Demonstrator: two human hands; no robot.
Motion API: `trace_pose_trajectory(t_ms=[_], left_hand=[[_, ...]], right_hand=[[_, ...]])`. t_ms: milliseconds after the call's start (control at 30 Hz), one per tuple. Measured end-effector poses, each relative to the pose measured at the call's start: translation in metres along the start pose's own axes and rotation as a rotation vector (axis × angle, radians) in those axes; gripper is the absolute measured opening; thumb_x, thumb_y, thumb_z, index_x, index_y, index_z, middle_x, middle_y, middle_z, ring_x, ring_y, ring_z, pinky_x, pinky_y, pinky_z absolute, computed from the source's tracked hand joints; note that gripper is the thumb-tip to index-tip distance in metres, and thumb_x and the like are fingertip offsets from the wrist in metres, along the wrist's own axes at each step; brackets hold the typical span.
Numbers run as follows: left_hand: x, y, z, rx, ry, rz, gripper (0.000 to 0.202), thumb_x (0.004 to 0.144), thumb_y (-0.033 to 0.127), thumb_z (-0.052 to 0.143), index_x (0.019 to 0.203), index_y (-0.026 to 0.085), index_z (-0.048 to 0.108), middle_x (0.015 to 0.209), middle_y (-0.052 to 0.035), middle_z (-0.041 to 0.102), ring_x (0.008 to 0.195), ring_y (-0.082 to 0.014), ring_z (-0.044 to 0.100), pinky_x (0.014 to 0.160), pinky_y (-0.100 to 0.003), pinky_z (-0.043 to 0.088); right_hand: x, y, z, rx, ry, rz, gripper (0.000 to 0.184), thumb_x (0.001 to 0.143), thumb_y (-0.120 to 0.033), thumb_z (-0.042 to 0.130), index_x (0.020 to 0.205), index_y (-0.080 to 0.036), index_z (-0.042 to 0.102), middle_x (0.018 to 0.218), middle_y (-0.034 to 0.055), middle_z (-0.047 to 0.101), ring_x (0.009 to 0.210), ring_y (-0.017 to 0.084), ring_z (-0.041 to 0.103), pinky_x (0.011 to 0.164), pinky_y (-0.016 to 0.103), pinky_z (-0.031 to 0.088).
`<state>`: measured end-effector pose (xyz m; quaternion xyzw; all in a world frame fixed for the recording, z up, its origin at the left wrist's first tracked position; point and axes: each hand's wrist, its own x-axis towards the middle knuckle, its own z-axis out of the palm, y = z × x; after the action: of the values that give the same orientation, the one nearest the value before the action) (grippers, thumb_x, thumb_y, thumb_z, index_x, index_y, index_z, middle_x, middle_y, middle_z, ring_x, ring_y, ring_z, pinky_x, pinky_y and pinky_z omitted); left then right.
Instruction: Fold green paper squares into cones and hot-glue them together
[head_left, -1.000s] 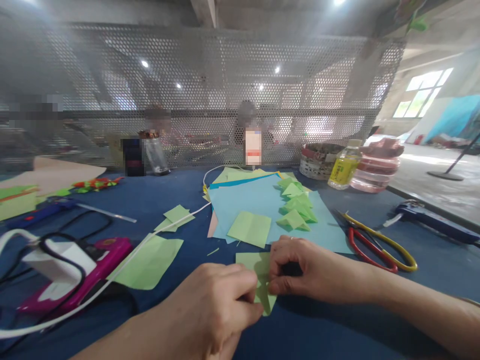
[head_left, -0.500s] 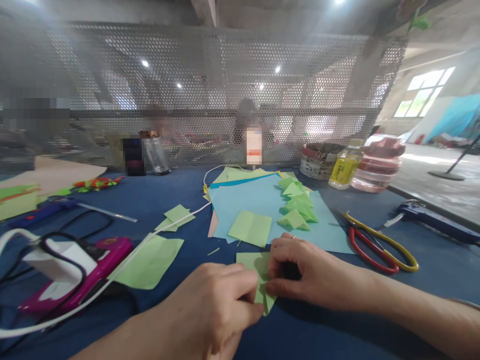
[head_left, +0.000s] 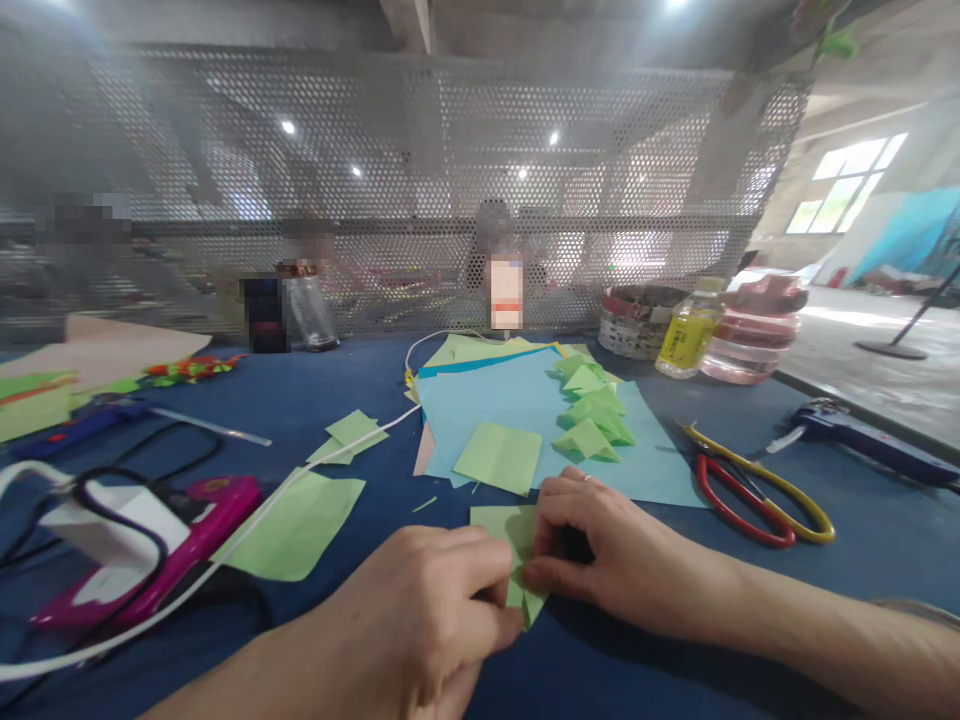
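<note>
A creased green paper square lies on the blue table between my hands, partly hidden by them. My left hand has its fingers closed on the paper's near left side. From the right, my right hand pinches the same sheet with curled fingers and thumb. Just beyond, another green square with fold lines rests on light blue sheets. Several folded green paper pieces sit in a row on those sheets.
Scissors with red and yellow handles and a blue glue gun lie to the right. Leftward are a magenta power strip, a white cable and loose green paper. A yellow-labelled bottle stands behind.
My right thumb and fingers have shifted slightly left over the green paper. My left hand stays almost where it was.
</note>
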<state>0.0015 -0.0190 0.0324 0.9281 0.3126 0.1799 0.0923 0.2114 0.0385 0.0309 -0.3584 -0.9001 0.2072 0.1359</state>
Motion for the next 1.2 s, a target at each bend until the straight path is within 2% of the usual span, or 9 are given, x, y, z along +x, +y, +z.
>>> trace_pose_trajectory(t_ms=[133,567,767,933,1033,1200], left_hand=[[0.0002,0.0012,-0.0015,-0.005,-0.015,-0.003,0.030,0.078,0.001,0.047,0.087,0.020,0.068,0.085,-0.0011,0.060,0.077,-0.0154,0.055,0.065,-0.026,0.040],[-0.0006,-0.0004,-0.0011,-0.013,-0.033,0.005,0.029,0.076,0.000,0.046,0.083,0.019,0.067,0.083,-0.0023,0.060,0.076,-0.0163,0.055,0.063,-0.026,0.041],[0.0009,-0.0009,0.0020,0.013,0.063,-0.001,0.032,0.084,0.003,0.041,0.100,0.019,0.065,0.083,-0.0028,0.061,0.076,-0.0167,0.057,0.068,-0.026,0.045],[0.0035,0.0002,0.0008,0.096,-0.017,0.050,0.027,0.088,0.007,0.041,0.096,0.019,0.064,0.086,-0.0036,0.059,0.078,-0.0160,0.057,0.071,-0.024,0.047],[0.0033,0.0002,-0.0001,0.120,-0.017,0.063,0.027,0.088,0.006,0.041,0.095,0.020,0.064,0.088,-0.0037,0.058,0.081,-0.0161,0.056,0.074,-0.024,0.048],[0.0046,0.0006,-0.0025,0.126,-0.039,0.094,0.029,0.090,0.006,0.039,0.096,0.017,0.065,0.086,-0.0050,0.056,0.078,-0.0170,0.055,0.069,-0.025,0.047]], right_hand=[[-0.0001,-0.0031,-0.0001,-0.017,0.005,0.010,0.023,0.081,-0.021,0.072,0.067,-0.016,0.054,0.071,-0.0025,0.055,0.072,0.013,0.049,0.068,0.025,0.036],[-0.0007,-0.0058,0.0002,-0.027,0.011,0.041,0.021,0.081,-0.020,0.071,0.068,-0.017,0.054,0.073,-0.0006,0.056,0.074,0.015,0.048,0.069,0.026,0.037],[-0.0020,-0.0043,0.0018,-0.033,0.006,0.033,0.023,0.082,-0.021,0.070,0.068,-0.017,0.053,0.073,-0.0005,0.056,0.074,0.015,0.048,0.069,0.026,0.037],[-0.0012,-0.0045,0.0016,-0.020,0.007,0.051,0.020,0.081,-0.021,0.070,0.070,-0.017,0.054,0.075,0.0000,0.057,0.075,0.015,0.049,0.069,0.026,0.037],[-0.0018,-0.0053,0.0009,-0.018,0.014,0.051,0.018,0.079,-0.018,0.070,0.070,-0.017,0.055,0.075,0.0003,0.058,0.076,0.016,0.049,0.069,0.026,0.037],[-0.0027,-0.0055,0.0009,-0.006,0.020,0.050,0.018,0.079,-0.017,0.070,0.069,-0.017,0.055,0.074,0.0000,0.058,0.075,0.015,0.050,0.068,0.026,0.037]])
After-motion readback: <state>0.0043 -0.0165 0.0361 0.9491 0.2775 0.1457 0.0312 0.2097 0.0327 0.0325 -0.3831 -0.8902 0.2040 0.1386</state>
